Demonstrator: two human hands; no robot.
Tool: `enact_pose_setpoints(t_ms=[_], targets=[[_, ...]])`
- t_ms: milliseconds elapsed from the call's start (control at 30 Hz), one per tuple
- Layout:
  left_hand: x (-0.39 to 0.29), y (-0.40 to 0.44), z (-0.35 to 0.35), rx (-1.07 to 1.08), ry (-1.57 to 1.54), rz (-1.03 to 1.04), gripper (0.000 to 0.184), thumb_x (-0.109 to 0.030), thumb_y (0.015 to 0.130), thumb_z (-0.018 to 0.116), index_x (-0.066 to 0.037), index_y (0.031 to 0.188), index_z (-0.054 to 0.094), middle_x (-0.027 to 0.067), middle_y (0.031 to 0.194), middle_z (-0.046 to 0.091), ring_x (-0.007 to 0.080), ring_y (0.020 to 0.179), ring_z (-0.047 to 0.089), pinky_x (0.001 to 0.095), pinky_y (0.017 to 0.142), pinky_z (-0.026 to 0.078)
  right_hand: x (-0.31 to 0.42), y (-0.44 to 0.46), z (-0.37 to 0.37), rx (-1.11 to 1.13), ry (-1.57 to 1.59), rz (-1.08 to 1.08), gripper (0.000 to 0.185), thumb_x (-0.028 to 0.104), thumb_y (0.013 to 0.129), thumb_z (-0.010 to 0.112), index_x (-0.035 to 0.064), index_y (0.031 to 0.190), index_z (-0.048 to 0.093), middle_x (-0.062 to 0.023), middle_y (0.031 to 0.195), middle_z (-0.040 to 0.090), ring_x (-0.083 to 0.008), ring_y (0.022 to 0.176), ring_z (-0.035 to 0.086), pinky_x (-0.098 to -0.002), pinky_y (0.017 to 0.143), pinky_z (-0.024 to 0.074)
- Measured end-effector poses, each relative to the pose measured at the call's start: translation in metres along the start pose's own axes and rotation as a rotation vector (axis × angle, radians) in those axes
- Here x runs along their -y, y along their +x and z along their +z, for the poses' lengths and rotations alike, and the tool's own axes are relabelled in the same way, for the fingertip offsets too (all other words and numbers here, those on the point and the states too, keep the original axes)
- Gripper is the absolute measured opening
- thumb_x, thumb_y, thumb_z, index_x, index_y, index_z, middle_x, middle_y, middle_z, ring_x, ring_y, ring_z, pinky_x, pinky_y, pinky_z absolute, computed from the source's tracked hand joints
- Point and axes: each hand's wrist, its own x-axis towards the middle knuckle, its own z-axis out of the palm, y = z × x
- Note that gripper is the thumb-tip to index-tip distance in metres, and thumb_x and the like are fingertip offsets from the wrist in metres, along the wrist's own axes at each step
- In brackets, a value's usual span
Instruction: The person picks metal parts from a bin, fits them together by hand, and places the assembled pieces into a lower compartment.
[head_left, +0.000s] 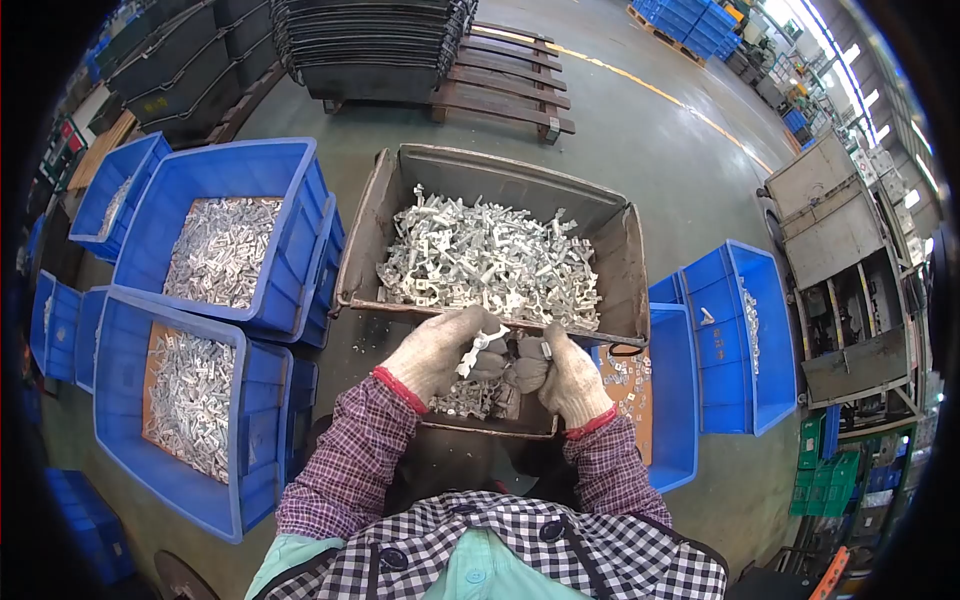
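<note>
My left hand [446, 350], in a knitted work glove with grey fingers, is closed on a pale metal casting [482, 352], pinched between thumb and fingers. My right hand [572, 376], gloved the same way, has its fingers curled and its thumb up. A small pale metal part [546, 349] shows at its thumb tip, its shape not clear. Both hands are close together at the near edge of a worn grey metal bin [520, 165]. A heap of similar metal castings [490, 250] lies in that bin. Below my hands, more metal parts [470, 402] lie in a lower tray, partly hidden.
Blue crates [225, 150] holding metal parts stand to the left. More blue crates [712, 330] stand close on the right. A wooden pallet [505, 85] and stacked dark bins [370, 60] are beyond the grey bin. A metal cabinet [830, 220] stands farther right.
</note>
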Motion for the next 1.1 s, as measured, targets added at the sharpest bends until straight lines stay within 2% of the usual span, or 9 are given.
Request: enact_pose_setpoints(t_ms=[167,300,433,567,633,800,900,933,1100], targets=[[0.011,0.008,-0.009,0.028,-0.204,0.028,0.044,-0.036,0.106,0.059,0.003,0.127,0.061,0.0188,0.112,0.069,0.0295,0.090,0.074,0.0470,0.082,0.065,-0.001,-0.008,0.007,-0.049,-0.011,-0.045,0.044,0.041,0.106,0.060,-0.0007,0.120,0.064,-0.0109,0.098,0.069,-0.0213,0.079,0.068,-0.0344,0.067,0.0555],[0.011,0.011,-0.007,0.021,0.131,0.157,0.042,-0.037,0.106,0.059,0.001,0.122,0.063,0.0175,0.105,0.071,0.0287,0.085,0.074,0.0461,0.079,0.065,0.008,-0.012,-0.015,-0.099,-0.167,-0.080,0.047,0.042,0.103,0.064,-0.0018,0.120,0.062,-0.0151,0.100,0.069,-0.0277,0.088,0.071,-0.0480,0.083,0.0618],[0.011,0.016,0.001,-0.042,0.035,0.043,0.040,-0.041,0.105,0.061,-0.004,0.117,0.065,0.0170,0.101,0.072,0.0275,0.080,0.075,0.0428,0.075,0.065,0.057,-0.061,-0.022,-0.306,-0.807,-0.254,0.037,0.033,0.100,0.062,-0.0024,0.102,0.071,-0.0114,0.096,0.073,-0.0185,0.079,0.069,-0.0305,0.066,0.0535],[0.004,0.010,-0.003,-0.046,-0.003,0.061,0.046,-0.048,0.100,0.067,-0.004,0.113,0.065,0.0189,0.100,0.072,0.0268,0.079,0.073,0.0409,0.072,0.064,0.107,-0.083,-0.079,-0.782,-1.283,-0.195,0.059,0.059,0.093,0.062,0.0018,0.090,0.075,-0.0126,0.074,0.069,-0.0220,0.065,0.065,-0.0353,0.067,0.0506],[0.012,0.022,-0.002,-0.029,-0.016,0.068,0.045,-0.046,0.101,0.067,-0.003,0.113,0.064,0.0188,0.099,0.071,0.0269,0.078,0.073,0.0412,0.072,0.064,0.124,-0.087,-0.137,-0.996,-1.367,-0.134,0.067,0.066,0.092,0.056,0.0028,0.085,0.075,-0.0124,0.072,0.070,-0.0258,0.070,0.068,-0.0397,0.073,0.0513],[0.013,0.016,0.000,-0.092,0.060,0.077,0.044,-0.042,0.102,0.066,0.000,0.114,0.063,0.0177,0.096,0.070,0.0250,0.072,0.071,0.0385,0.066,0.062,0.139,-0.094,-0.200,-1.169,-1.347,-0.134,0.058,0.058,0.092,0.067,0.0008,0.080,0.068,-0.0063,0.065,0.060,-0.0160,0.052,0.056,-0.0342,0.050,0.0432],[0.010,0.016,-0.001,-0.100,0.099,0.044,0.045,-0.042,0.102,0.065,0.000,0.117,0.063,0.0176,0.097,0.070,0.0249,0.075,0.072,0.0379,0.067,0.062,0.145,-0.103,-0.206,-1.194,-1.200,-0.250,0.055,0.055,0.093,0.068,0.0011,0.081,0.068,-0.0055,0.064,0.060,-0.0157,0.052,0.055,-0.0331,0.049,0.0420],[0.010,0.018,-0.001,-0.096,0.105,0.044,0.046,-0.042,0.102,0.065,0.000,0.118,0.063,0.0175,0.099,0.070,0.0251,0.076,0.072,0.0377,0.067,0.062,0.145,-0.105,-0.178,-1.180,-1.031,-0.164,0.068,0.067,0.093,0.058,0.0017,0.086,0.073,-0.0126,0.070,0.069,-0.0233,0.066,0.067,-0.0383,0.067,0.0517],[0.007,0.017,-0.022,-0.011,-0.039,0.037,0.066,-0.063,0.102,0.054,-0.002,0.125,0.062,0.0156,0.109,0.070,0.0309,0.091,0.073,0.0446,0.081,0.062,0.101,-0.067,-0.077,-0.676,-1.279,-0.145,0.061,0.062,0.093,0.060,0.0025,0.088,0.073,-0.0104,0.069,0.067,-0.0224,0.066,0.066,-0.0383,0.067,0.0506]])
